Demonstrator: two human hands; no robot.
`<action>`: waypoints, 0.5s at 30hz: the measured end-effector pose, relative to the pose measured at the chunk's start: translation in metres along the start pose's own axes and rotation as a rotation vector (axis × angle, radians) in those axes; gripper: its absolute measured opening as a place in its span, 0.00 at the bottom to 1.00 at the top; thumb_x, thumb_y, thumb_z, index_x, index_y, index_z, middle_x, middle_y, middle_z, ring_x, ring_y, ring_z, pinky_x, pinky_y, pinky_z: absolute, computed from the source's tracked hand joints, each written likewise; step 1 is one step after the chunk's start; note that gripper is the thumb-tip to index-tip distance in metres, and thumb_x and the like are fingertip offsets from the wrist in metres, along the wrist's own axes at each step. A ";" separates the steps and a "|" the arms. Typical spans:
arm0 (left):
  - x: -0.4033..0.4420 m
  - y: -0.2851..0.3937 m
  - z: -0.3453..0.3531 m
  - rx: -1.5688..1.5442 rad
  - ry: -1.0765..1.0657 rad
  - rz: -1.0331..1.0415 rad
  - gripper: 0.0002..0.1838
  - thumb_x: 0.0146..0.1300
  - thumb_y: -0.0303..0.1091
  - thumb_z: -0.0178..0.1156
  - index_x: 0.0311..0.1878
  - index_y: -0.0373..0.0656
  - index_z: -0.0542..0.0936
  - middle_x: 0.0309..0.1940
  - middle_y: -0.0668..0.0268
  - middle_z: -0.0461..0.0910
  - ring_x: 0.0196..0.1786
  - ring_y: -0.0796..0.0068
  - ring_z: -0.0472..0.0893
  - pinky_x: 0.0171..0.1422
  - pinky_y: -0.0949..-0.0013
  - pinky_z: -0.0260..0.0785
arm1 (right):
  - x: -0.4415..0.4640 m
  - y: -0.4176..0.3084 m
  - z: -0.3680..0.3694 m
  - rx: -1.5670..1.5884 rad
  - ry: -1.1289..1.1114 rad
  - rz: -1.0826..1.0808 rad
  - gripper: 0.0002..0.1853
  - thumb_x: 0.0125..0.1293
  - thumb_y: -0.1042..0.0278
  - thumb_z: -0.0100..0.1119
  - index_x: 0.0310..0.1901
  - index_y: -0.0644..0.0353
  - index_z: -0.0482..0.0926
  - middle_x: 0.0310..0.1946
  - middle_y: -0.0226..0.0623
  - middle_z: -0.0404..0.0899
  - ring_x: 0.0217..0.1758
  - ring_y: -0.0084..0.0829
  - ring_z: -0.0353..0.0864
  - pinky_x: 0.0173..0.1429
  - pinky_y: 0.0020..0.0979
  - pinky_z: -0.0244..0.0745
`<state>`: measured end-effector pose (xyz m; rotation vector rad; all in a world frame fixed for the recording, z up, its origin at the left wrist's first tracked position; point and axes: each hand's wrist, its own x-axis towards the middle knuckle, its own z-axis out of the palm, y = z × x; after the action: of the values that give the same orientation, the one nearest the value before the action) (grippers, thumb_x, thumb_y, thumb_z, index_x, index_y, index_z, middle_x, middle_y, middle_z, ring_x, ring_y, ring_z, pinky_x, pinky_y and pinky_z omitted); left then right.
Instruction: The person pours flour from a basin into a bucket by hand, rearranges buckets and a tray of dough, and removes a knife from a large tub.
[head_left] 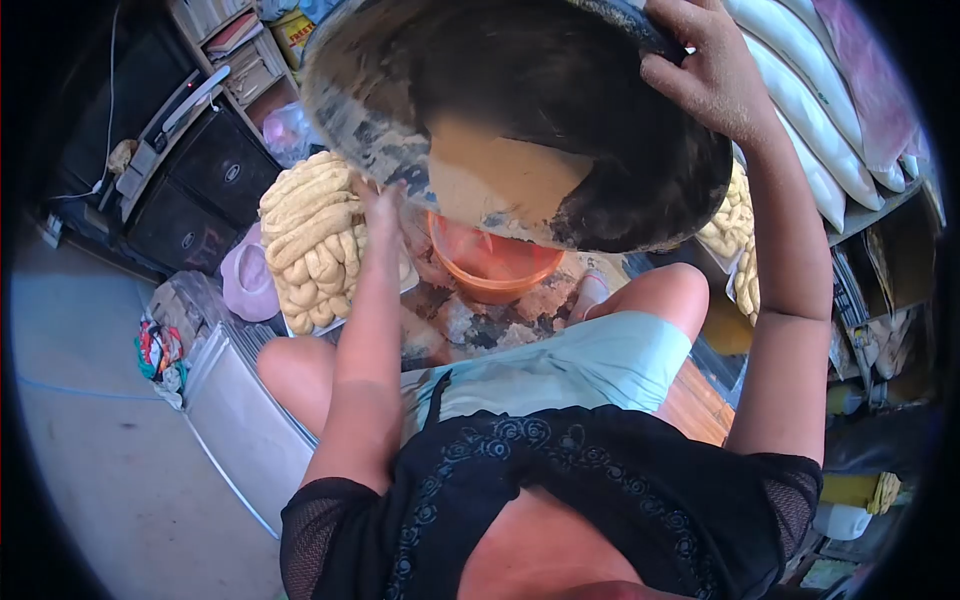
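Observation:
A large round shallow pan (640, 180), dark and dusted with pale powder, is held tilted in front of me. My right hand (712, 75) is closed on its upper right rim, with powder on the skin. My left hand (380, 200) is at the lower left rim, its fingers partly hidden and seemingly gripping the edge. A tan patch of powder (500, 175) lies on the pan's lower part. Just below the pan, an orange tub (490, 290) stands on the floor, partly covered. Pale yellow twisted dough-like ropes (315, 240) are piled beside my left hand.
More yellow twists (745, 240) lie on the right, partly behind the pan. Long white filled bags (800, 90) rest on a shelf at the upper right. Dark speakers (215, 170) and a pink bag (250, 275) are on the left. Metal trays (245, 400) lie beside my knee.

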<state>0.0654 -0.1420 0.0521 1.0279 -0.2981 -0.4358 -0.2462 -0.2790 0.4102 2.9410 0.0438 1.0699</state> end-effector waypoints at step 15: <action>0.026 -0.023 -0.071 0.008 -0.099 -0.282 0.34 0.55 0.29 0.58 0.61 0.51 0.50 0.53 0.61 0.67 0.56 0.63 0.69 0.58 0.55 0.60 | -0.010 -0.022 0.002 0.198 -0.125 -0.302 0.10 0.42 0.76 0.59 0.28 0.66 0.71 0.39 0.46 0.70 0.44 0.44 0.73 0.47 0.36 0.69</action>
<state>0.1146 -0.1116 -0.0014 1.0618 -0.2434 -0.7417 -0.2529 -0.2572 0.4019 3.0272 0.6038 0.8834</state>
